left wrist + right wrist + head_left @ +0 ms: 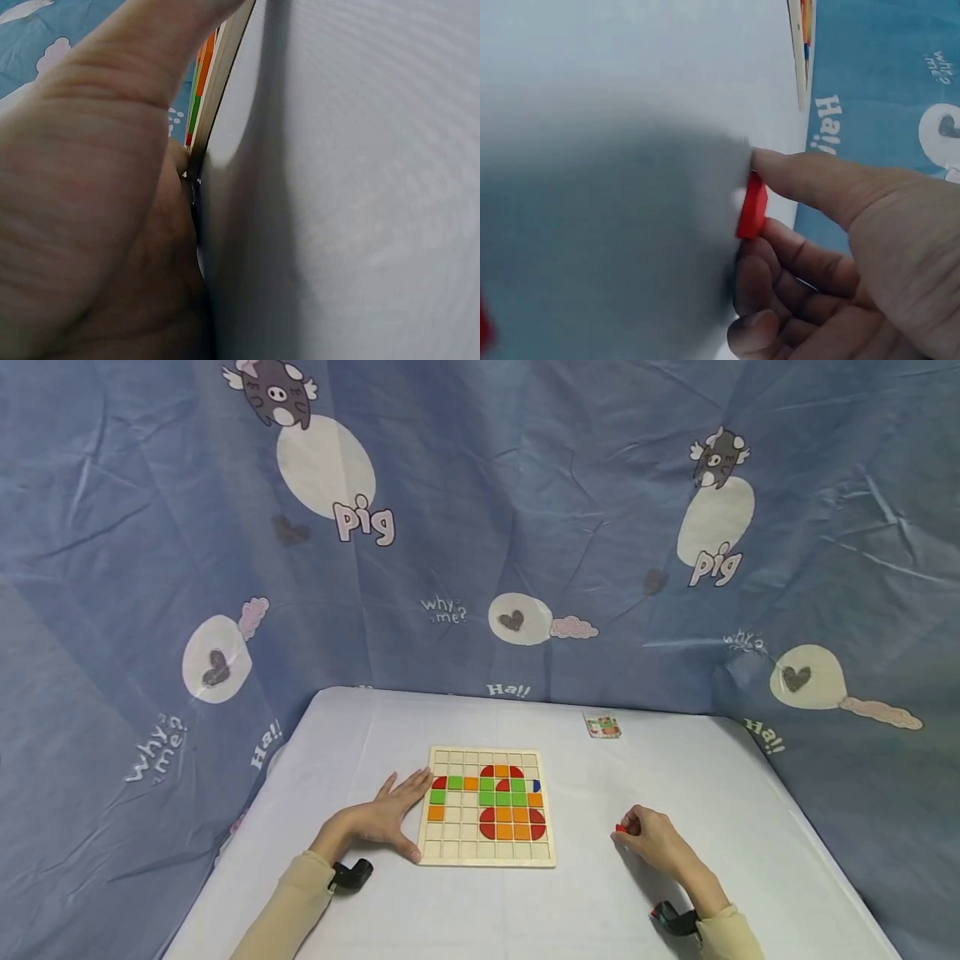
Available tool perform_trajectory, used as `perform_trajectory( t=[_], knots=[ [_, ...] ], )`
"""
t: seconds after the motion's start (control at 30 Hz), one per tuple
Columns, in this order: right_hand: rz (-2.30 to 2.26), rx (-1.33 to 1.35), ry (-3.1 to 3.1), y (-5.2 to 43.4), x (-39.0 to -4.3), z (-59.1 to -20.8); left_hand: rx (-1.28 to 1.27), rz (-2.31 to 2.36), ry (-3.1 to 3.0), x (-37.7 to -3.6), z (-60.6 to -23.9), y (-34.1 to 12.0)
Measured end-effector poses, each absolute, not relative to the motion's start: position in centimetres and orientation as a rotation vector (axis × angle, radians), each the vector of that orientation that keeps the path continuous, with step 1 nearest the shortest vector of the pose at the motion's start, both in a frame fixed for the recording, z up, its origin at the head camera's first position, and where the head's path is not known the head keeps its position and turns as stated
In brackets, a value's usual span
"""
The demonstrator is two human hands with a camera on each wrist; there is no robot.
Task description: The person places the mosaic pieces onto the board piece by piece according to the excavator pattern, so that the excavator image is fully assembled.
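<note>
Probably a makeshift recording corner rather than a lived-in room; a white table (pixel 525 910) stands walled by a creased blue cartoon-pig sheet (pixel 150 568) (hung on three sides).

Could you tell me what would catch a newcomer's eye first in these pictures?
First the wooden grid board at the middle of the white table, partly filled with red, orange and green tiles. The left hand rests flat against its left edge, while the right hand, apart to the right, pinches a small red piece.
</note>
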State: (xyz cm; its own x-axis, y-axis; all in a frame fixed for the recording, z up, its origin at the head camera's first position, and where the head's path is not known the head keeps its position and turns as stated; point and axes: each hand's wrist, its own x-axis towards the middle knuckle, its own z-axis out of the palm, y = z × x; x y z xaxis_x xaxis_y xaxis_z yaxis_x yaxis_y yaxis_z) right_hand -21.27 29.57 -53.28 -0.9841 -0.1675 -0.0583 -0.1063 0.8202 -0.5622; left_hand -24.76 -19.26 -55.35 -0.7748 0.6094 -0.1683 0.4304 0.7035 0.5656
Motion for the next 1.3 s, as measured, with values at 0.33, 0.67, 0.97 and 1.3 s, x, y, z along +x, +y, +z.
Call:
perform_trajectory(
  t=[0.33,0.67,0.97,1.3],
  knots=[
    [-0.930,-0.726,2.609,30.6,-24.4,-52.8,0.810,0.731,2.572,-24.8,-55.3,-19.5],
    [-0.875,-0.216,2.854,29.5,-23.3,-52.1,0.807,0.729,2.571,-24.6,-55.5,-19.3],
    [-0.888,-0.264,2.873,28.5,-22.7,-52.4,0.789,0.724,2.569,-24.6,-55.1,-19.1],
    [-0.892,-0.209,2.912,27.9,-22.5,-53.0,0.779,0.706,2.572,-24.7,-55.3,-19.1]
  ],
)
